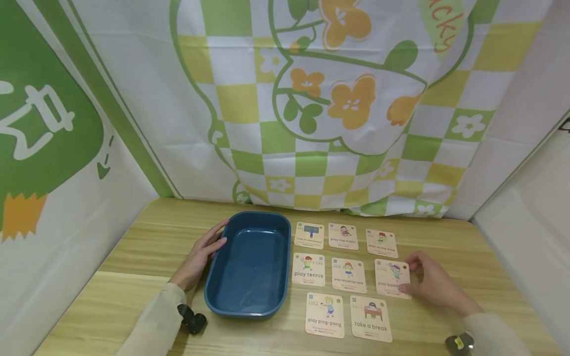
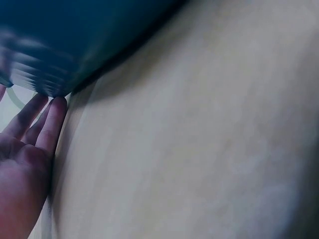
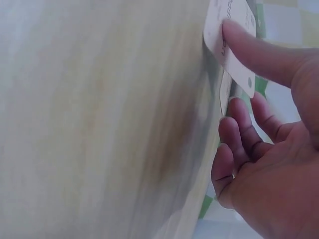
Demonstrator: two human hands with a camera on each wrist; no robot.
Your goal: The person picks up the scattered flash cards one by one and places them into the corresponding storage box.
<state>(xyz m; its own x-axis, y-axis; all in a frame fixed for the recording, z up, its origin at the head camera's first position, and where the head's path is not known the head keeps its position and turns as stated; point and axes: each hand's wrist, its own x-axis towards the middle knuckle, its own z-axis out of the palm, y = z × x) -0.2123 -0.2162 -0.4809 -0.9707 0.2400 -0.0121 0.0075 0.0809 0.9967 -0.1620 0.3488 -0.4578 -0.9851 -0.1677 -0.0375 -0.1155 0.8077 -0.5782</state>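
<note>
Blue tray [image 1: 249, 269] on wood table [image 1: 133, 267], perhaps laminate; checked cloth [image 1: 311, 165] behind.

The deep blue rectangular tray with rounded corners [image 1: 254, 267] looks like moulded plastic, smooth and glossy, with soft highlights on its floor and streaky reflections on its outer wall. The square cream cards with rounded corners [image 1: 308, 275] appear to be stiff, smooth printed paper. The pale yellowish table [image 1: 111, 301] has a smooth wood-grain surface with a faint sheen. The green, yellow and white checked hanging [image 1: 238, 104] is matt printed cloth, softly creased; the loose cream sleeve [image 1: 153, 319] is matt cloth too.
</note>
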